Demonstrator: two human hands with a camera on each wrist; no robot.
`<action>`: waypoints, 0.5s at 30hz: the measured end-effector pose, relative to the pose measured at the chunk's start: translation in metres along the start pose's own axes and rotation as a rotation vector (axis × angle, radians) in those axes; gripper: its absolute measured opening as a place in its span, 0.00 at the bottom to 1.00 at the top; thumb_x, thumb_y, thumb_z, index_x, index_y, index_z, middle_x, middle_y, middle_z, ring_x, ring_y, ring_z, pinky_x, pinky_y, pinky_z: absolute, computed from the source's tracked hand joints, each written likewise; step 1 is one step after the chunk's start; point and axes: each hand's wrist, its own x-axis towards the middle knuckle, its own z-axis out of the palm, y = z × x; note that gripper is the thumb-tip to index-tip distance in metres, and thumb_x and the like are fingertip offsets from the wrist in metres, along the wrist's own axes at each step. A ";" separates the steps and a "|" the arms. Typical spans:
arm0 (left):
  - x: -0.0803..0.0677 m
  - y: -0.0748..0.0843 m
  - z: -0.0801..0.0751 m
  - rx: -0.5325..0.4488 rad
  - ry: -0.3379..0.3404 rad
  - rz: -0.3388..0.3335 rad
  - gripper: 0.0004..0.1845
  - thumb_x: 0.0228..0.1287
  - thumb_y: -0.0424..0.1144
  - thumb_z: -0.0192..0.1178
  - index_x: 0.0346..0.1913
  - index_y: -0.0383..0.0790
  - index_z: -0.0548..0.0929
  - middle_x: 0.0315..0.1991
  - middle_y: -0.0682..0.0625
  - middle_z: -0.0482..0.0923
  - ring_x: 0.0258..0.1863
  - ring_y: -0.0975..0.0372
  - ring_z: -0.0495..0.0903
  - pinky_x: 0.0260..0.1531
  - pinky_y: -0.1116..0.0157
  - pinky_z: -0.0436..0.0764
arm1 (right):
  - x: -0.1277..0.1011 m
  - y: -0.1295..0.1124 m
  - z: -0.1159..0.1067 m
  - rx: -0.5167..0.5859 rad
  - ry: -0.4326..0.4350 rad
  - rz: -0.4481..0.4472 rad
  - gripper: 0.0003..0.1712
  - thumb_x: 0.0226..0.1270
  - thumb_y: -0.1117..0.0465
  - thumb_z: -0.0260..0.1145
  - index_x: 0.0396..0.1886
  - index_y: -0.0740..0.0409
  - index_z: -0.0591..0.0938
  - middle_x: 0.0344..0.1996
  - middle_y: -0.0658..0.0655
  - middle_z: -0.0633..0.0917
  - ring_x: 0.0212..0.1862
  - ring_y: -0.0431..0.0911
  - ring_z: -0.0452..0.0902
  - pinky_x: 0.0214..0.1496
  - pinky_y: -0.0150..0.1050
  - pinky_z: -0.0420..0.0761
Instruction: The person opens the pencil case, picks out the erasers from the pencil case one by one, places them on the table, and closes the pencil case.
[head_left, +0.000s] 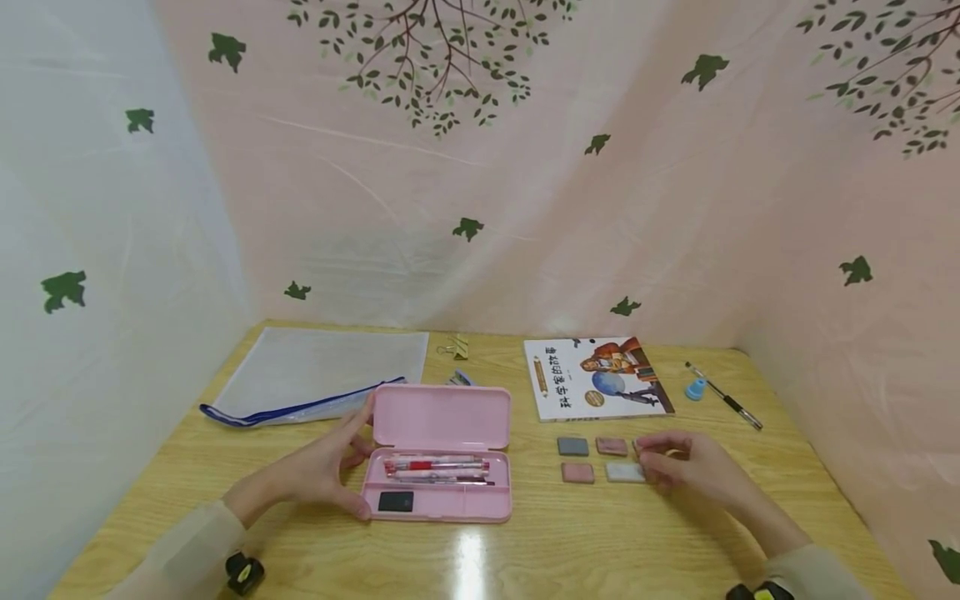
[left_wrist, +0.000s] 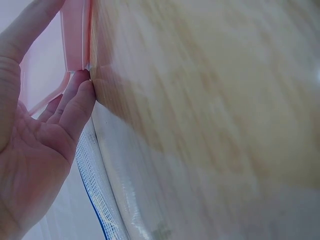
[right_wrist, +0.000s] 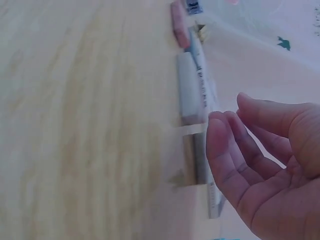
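Note:
On the table an open pink pencil case (head_left: 441, 418) has its lid folded back. Several pens (head_left: 435, 469) and a black rectangular block (head_left: 395, 502) lie inside it. My left hand (head_left: 326, 471) grips its left side, thumb at the front corner and fingers by the lid. To the right, my right hand (head_left: 693, 467) hovers over a group of small eraser-like blocks, fingers loosely bent. Its fingertips are right by a partly hidden block (right_wrist: 195, 159) and the white eraser (head_left: 626, 473). Beside these lie a grey eraser (head_left: 573, 447), a reddish one (head_left: 611, 447) and a pink one (head_left: 577, 473).
Behind the erasers lies an illustrated book (head_left: 598, 379). A black pen (head_left: 723, 395) and a small blue cone-shaped item (head_left: 696, 389) are at the right. A blue-zipped clear pouch (head_left: 330, 367) and a gold binder clip (head_left: 454, 347) sit at the back left. Patterned fabric (head_left: 390, 250) surrounds the table.

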 end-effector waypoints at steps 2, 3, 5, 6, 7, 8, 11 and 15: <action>0.000 0.000 0.000 -0.001 0.000 -0.001 0.78 0.44 0.50 0.83 0.81 0.52 0.26 0.74 0.43 0.51 0.56 0.55 0.75 0.64 0.54 0.75 | -0.001 -0.007 -0.002 0.014 -0.004 -0.028 0.25 0.71 0.57 0.69 0.60 0.71 0.80 0.48 0.64 0.85 0.40 0.50 0.84 0.39 0.41 0.89; 0.000 0.001 0.000 -0.001 -0.002 0.000 0.78 0.44 0.50 0.83 0.81 0.51 0.26 0.74 0.43 0.51 0.56 0.55 0.75 0.64 0.54 0.75 | -0.001 -0.011 -0.002 0.028 -0.010 -0.041 0.26 0.72 0.56 0.69 0.60 0.72 0.79 0.49 0.66 0.84 0.41 0.52 0.85 0.40 0.42 0.89; 0.000 0.001 0.000 -0.008 -0.004 0.006 0.79 0.44 0.50 0.84 0.81 0.51 0.26 0.73 0.43 0.52 0.56 0.55 0.75 0.64 0.53 0.75 | -0.002 -0.022 -0.003 0.040 -0.017 -0.066 0.28 0.72 0.55 0.69 0.62 0.72 0.78 0.51 0.68 0.84 0.43 0.54 0.85 0.42 0.44 0.89; 0.000 0.001 0.000 -0.010 -0.005 0.010 0.79 0.44 0.50 0.84 0.81 0.50 0.27 0.73 0.43 0.52 0.56 0.55 0.75 0.64 0.53 0.75 | -0.003 -0.029 -0.002 0.046 -0.024 -0.081 0.28 0.72 0.55 0.69 0.62 0.71 0.78 0.52 0.69 0.83 0.44 0.55 0.85 0.43 0.44 0.89; 0.000 0.000 0.000 -0.013 -0.005 0.014 0.79 0.44 0.50 0.84 0.81 0.50 0.27 0.73 0.42 0.52 0.56 0.55 0.75 0.64 0.53 0.75 | -0.003 -0.035 -0.001 0.048 -0.037 -0.100 0.28 0.72 0.55 0.68 0.62 0.71 0.78 0.53 0.70 0.83 0.44 0.57 0.85 0.44 0.46 0.89; 0.000 0.000 0.000 -0.016 -0.006 0.018 0.79 0.43 0.50 0.84 0.81 0.50 0.27 0.72 0.42 0.53 0.56 0.55 0.75 0.64 0.52 0.75 | -0.004 -0.042 0.002 0.047 -0.047 -0.113 0.28 0.72 0.55 0.68 0.62 0.70 0.78 0.53 0.70 0.82 0.45 0.58 0.85 0.44 0.47 0.89; 0.000 -0.001 0.000 -0.017 -0.005 0.025 0.79 0.43 0.50 0.84 0.81 0.49 0.27 0.72 0.42 0.53 0.56 0.55 0.76 0.64 0.53 0.75 | -0.004 -0.062 0.012 0.053 -0.089 -0.160 0.26 0.72 0.56 0.69 0.62 0.68 0.79 0.52 0.70 0.83 0.45 0.60 0.85 0.45 0.48 0.89; 0.000 0.000 0.000 -0.012 -0.001 0.016 0.79 0.43 0.50 0.84 0.81 0.49 0.27 0.72 0.43 0.53 0.56 0.55 0.76 0.64 0.54 0.75 | -0.001 -0.085 0.031 0.051 -0.155 -0.239 0.23 0.72 0.58 0.68 0.61 0.66 0.81 0.48 0.67 0.85 0.44 0.55 0.85 0.44 0.45 0.89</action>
